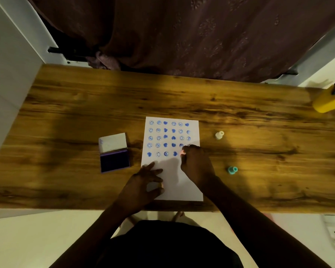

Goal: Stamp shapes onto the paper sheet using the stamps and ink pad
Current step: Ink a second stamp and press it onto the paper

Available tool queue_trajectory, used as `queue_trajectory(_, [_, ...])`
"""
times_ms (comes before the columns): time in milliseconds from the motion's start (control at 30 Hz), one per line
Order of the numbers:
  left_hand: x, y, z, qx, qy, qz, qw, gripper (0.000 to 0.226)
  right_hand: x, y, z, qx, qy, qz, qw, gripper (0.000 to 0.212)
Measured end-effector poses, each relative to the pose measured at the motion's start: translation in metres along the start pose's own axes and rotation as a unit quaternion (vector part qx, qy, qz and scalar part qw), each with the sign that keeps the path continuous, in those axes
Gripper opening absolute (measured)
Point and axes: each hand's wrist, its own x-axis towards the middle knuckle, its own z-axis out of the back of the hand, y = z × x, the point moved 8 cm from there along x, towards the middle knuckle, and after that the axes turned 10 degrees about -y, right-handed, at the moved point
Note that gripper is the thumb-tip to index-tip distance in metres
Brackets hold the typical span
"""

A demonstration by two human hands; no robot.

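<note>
A white paper sheet (190, 130) lies in the middle of the wooden table (85, 105), covered in rows of blue smiley and heart prints. My right hand (196, 163) is closed around a small pink stamp (182, 152) and presses it down on the sheet at the right end of the lowest printed row. My left hand (146, 180) rests flat on the paper's lower left part, fingers spread, holding it down. The open ink pad (115, 159) with its dark blue pad and raised lid sits left of the sheet.
A cream stamp (219, 135) and a teal stamp (232, 170) stand on the table right of the paper. A yellow cup (326, 101) holding pens is at the far right edge. A dark curtain (182, 35) hangs behind the table.
</note>
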Motion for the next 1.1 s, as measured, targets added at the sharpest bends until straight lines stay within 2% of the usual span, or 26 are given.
queue_trajectory(300, [0.006,-0.008,0.004,0.049,0.008,-0.004,0.999,0.028,0.009,-0.004,0.011,0.042,0.013,-0.008,0.999,0.028])
queue_trajectory(433, [0.011,-0.013,0.006,0.101,0.021,0.009,0.995,0.029,0.019,-0.015,0.034,0.151,0.005,-0.021,0.988,0.023])
queue_trajectory(500, [0.014,-0.017,0.009,0.116,0.013,0.012,0.993,0.029,0.017,-0.025,0.054,0.244,-0.042,-0.07,0.966,0.023])
queue_trajectory(567, [0.019,-0.024,0.015,0.116,-0.013,0.008,0.993,0.029,0.008,-0.04,0.067,0.359,-0.061,-0.155,0.918,0.023])
queue_trajectory(667, [0.027,-0.042,0.021,0.123,-0.039,-0.014,0.991,0.031,-0.015,-0.05,0.073,0.51,-0.044,-0.226,0.829,0.022])
queue_trajectory(733, [0.032,-0.056,0.026,0.078,-0.054,-0.007,0.996,0.031,-0.032,-0.049,0.072,0.557,-0.028,-0.239,0.795,0.021])
queue_trajectory(800, [0.034,-0.07,0.03,-0.017,-0.063,0.024,0.998,0.029,-0.046,-0.046,0.068,0.579,-0.015,-0.246,0.777,0.02])
queue_trajectory(900, [0.034,-0.087,0.028,-0.147,-0.067,0.041,0.986,0.035,-0.063,-0.035,0.06,0.596,0.023,-0.231,0.769,0.018])
queue_trajectory(1100, [0.031,-0.115,0.019,-0.192,-0.044,-0.004,0.98,0.041,-0.07,-0.021,0.068,0.619,0.048,-0.171,0.765,0.02])
